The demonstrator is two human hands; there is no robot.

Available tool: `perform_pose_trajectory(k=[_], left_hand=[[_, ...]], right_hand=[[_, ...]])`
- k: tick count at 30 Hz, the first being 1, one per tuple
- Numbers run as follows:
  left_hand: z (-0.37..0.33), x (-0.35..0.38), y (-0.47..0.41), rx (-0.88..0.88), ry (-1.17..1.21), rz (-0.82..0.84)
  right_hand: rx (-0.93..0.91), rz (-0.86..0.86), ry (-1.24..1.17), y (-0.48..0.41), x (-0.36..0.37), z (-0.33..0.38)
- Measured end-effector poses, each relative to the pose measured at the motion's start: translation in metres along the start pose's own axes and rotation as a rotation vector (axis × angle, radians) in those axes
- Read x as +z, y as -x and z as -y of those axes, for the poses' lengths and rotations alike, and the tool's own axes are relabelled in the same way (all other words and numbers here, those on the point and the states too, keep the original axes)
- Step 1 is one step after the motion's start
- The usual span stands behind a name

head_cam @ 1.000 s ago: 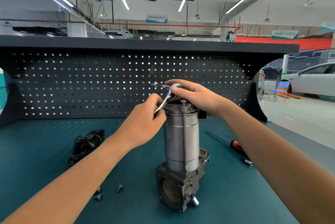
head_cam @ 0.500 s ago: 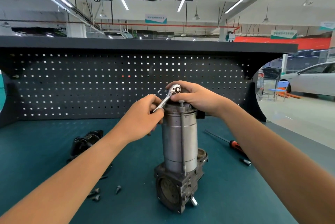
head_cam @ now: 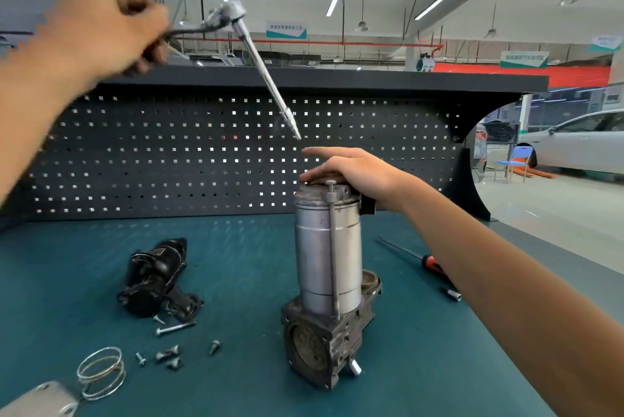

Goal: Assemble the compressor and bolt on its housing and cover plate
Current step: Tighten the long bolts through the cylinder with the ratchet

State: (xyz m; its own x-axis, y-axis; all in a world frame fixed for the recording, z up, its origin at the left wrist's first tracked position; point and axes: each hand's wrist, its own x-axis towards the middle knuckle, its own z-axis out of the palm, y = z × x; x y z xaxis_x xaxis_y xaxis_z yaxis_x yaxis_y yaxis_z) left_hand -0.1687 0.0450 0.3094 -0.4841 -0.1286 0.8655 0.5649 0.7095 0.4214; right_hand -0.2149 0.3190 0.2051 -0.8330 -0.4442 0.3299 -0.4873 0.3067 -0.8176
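The compressor (head_cam: 326, 264) stands upright on the green bench mat, a silver cylinder on a dark cast base, with a long bolt (head_cam: 333, 248) running down its front. My right hand (head_cam: 351, 170) rests flat on its top cap, fingers straight. My left hand (head_cam: 101, 25) is raised high at the upper left, blurred, gripping the handle of a ratchet wrench (head_cam: 223, 20). A long extension bar (head_cam: 266, 79) hangs from the ratchet head, its tip just above my right fingers.
A black motor part (head_cam: 155, 278) lies left of the compressor. Loose bolts (head_cam: 169, 354) and a wire spring ring (head_cam: 101, 371) lie front left, beside a grey cover plate (head_cam: 37, 401). A red-handled screwdriver (head_cam: 418, 259) and a small bit (head_cam: 450, 293) lie right. A pegboard (head_cam: 202, 153) backs the bench.
My left hand has swung the ratchet up and left, away from the compressor top, pulling the long extension bar clear. My right hand has flattened on the cap.
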Motion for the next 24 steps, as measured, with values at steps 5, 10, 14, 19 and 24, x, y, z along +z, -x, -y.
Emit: perform_pose_trajectory(k=[5, 10, 14, 19, 24], left_hand=[[-0.019, 0.005, -0.007, -0.046, 0.069, 0.142], [-0.031, 0.016, 0.003, -0.083, 0.071, 0.266], [-0.034, 0.020, 0.006, -0.105, 0.035, 0.287], [-0.038, 0.021, 0.003, -0.096, -0.022, 0.310], [-0.041, 0.019, 0.000, -0.087, -0.045, 0.346]], right_hand=[[0.001, 0.009, 0.018, 0.000, 0.002, -0.001], [-0.043, 0.016, 0.095, 0.002, 0.003, -0.001], [-0.043, 0.022, 0.093, 0.002, 0.002, -0.002], [-0.063, 0.023, 0.100, 0.001, 0.002, -0.002], [-0.123, 0.016, 0.117, 0.000, 0.002, -0.005]])
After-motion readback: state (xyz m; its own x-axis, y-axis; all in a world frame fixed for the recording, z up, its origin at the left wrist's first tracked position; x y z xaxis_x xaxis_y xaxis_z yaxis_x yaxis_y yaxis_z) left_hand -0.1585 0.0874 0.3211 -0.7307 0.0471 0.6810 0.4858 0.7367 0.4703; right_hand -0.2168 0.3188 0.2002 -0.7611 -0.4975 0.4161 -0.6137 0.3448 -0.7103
